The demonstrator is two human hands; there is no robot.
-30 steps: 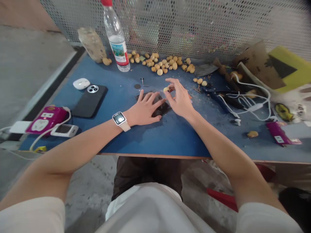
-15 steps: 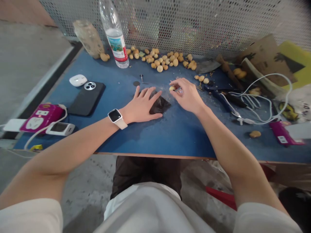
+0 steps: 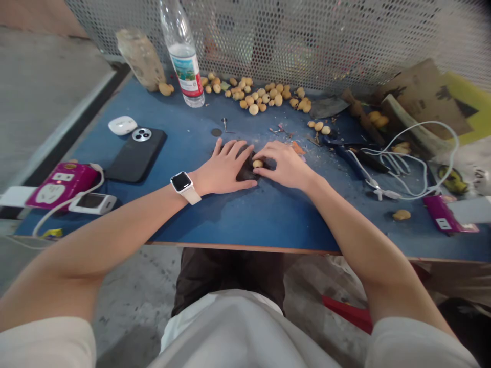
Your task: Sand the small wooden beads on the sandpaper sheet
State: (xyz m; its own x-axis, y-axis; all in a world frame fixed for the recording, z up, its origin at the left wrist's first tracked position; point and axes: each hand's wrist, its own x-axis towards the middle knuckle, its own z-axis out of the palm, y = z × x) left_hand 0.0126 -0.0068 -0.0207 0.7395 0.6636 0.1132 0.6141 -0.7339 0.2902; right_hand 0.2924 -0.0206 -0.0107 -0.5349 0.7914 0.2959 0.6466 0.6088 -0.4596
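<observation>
My left hand [image 3: 229,167] lies flat with its fingers spread on a dark sheet [image 3: 245,173] on the blue table [image 3: 238,220]. Just right of it, my right hand [image 3: 282,163] pinches a small round yellowish piece [image 3: 258,164] between thumb and fingers, over the sheet's right part. Most of the sheet is hidden under both hands. Bits of orange debris [image 3: 298,148] lie beyond my right hand. A small metal pin [image 3: 224,123] and a dark disc [image 3: 216,132] sit behind my left hand.
Many round yellowish pieces [image 3: 253,109] line the mesh panel [image 3: 291,46]. A bottle [image 3: 187,76], a jar [image 3: 141,60], a phone [image 3: 137,156] and a power strip [image 3: 63,185] stand or lie left. Pliers [image 3: 351,161], white cable [image 3: 425,194] and a cardboard box [image 3: 412,92] are right.
My right hand has moved left and nearer to me with the round piece, coming beside my left hand. The debris it covered now shows. My left hand has stayed in place.
</observation>
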